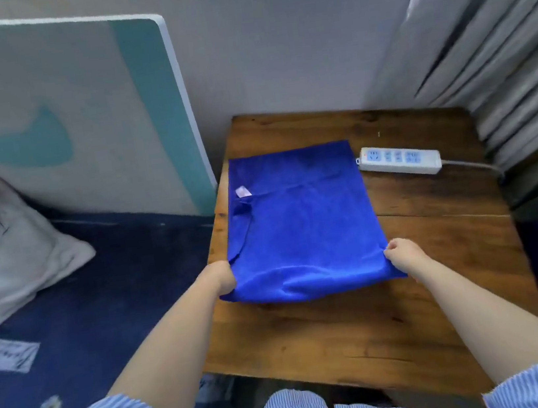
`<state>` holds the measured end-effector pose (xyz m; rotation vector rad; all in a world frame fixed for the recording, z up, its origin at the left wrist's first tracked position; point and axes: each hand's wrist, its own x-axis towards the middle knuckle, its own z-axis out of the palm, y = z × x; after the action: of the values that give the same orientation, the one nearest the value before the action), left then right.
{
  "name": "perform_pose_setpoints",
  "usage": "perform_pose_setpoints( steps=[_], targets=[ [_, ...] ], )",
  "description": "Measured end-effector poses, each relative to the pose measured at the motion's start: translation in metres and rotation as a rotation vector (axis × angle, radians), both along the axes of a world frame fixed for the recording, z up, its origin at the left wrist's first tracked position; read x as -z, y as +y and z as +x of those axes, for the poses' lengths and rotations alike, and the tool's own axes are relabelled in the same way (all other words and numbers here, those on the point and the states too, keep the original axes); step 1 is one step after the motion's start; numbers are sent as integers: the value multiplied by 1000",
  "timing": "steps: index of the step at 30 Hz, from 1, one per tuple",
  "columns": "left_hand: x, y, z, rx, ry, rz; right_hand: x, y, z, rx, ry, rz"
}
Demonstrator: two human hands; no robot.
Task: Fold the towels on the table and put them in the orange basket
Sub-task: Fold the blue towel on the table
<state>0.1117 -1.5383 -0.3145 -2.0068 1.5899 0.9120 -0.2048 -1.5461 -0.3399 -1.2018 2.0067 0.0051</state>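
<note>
On the table (440, 249), your left hand (224, 277) and right hand (402, 254) each pinch a near corner of the blue towel (297, 220); uneven lifting could skew the fold or drag its loose left flap.

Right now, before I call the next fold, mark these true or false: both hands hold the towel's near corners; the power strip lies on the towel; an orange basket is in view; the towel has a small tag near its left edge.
1. Both hands hold the near corners. True: the left hand and the right hand each grip a corner of the blue towel.
2. The power strip lies on the towel. False: the power strip rests on the wooden table, beside the towel.
3. An orange basket is in view. False: none shows.
4. There is a tag near the left edge. True: tag.
</note>
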Motion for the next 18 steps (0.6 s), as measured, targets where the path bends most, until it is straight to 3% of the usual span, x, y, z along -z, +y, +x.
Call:
perform_pose_setpoints(
  steps=[8,13,15,18],
  targets=[
    [41,55,8,174,-17,295,37,74,-9,-93,162,256],
    [50,71,11,-43,105,607,36,90,1,-318,257,560],
    [52,67,9,-13,61,552,39,88,0,-260,276,545],
    [54,46,4,78,27,277,37,71,4,-79,252,369]
  ],
)
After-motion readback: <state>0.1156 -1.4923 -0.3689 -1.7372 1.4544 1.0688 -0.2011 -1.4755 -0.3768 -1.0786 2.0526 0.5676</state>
